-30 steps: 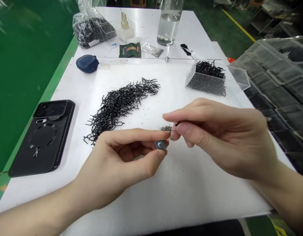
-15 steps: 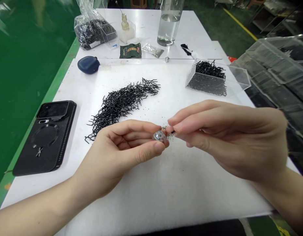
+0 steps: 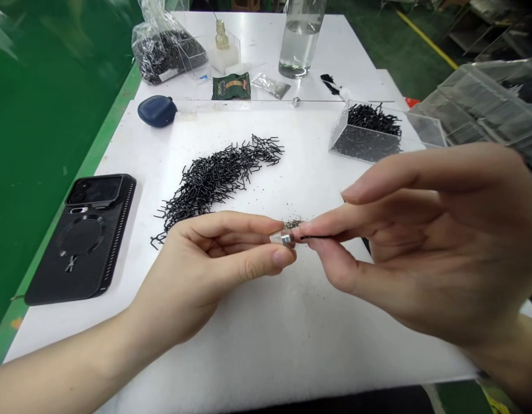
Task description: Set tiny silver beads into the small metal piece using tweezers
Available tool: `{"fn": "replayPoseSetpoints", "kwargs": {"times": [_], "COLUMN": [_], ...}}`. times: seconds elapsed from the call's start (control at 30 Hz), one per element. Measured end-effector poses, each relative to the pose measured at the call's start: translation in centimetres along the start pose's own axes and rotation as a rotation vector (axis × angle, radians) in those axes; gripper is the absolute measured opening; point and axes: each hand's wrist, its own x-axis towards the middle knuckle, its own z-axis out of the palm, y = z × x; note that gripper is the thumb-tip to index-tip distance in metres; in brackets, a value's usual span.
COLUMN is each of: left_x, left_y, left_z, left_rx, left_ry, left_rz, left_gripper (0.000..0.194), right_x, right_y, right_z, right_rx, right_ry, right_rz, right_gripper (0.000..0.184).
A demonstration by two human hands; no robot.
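My left hand point(image 3: 201, 270) holds a small silver metal cylinder point(image 3: 283, 237) between thumb and fingertips. My right hand point(image 3: 416, 241) pinches a thin black wire piece point(image 3: 307, 237) whose tip meets the cylinder's end, though the contact point is partly hidden by my fingers. Just behind the fingertips lies a small heap of dark grit point(image 3: 294, 223). A loose, curved pile of bent black wire pieces point(image 3: 218, 184) lies on the white foam sheet point(image 3: 266, 351), just beyond my left hand.
A transparent acrylic box of black wire pieces point(image 3: 369, 135) stands at the right. A black-cased phone point(image 3: 82, 238) lies at the left, with a navy pouch point(image 3: 157, 111) beyond it. Further back stand a water bottle point(image 3: 298, 43) and a plastic bag of black pieces point(image 3: 166, 52).
My right hand has moved closer to the camera and looks larger. The silver cylinder has turned, now showing its side rather than its end, and the black wire piece lies against it.
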Motion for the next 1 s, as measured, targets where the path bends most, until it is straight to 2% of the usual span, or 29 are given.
{"fn": "replayPoseSetpoints", "kwargs": {"times": [0.2,0.47,0.63,0.87,1.0], "left_x": [-0.1,0.2,-0.1,-0.3,-0.1], "left_y": [-0.1,-0.4,-0.3,-0.2,-0.3], "left_z": [-0.1,-0.3,-0.3,-0.4,-0.2], "left_rx": [0.105,0.134,0.117,0.184,0.164], "left_ry": [0.017,0.016,0.016,0.061,0.049], "left_rz": [0.016,0.055,0.037,0.049,0.028], "left_gripper": [0.023,0.02,0.023,0.024,0.025], "right_x": [0.2,0.4,0.3,0.0,0.0], "right_y": [0.4,0.4,0.6,-0.4,-0.5], "right_z": [0.0,0.1,0.1,-0.5,-0.7], "right_rx": [0.045,0.104,0.086,-0.036,-0.012], "right_ry": [0.008,0.008,0.015,-0.095,-0.117], "right_rz": [-0.017,0.006,-0.046,0.008,0.047], "right_gripper": [0.044,0.042,0.039,0.046,0.042]}}
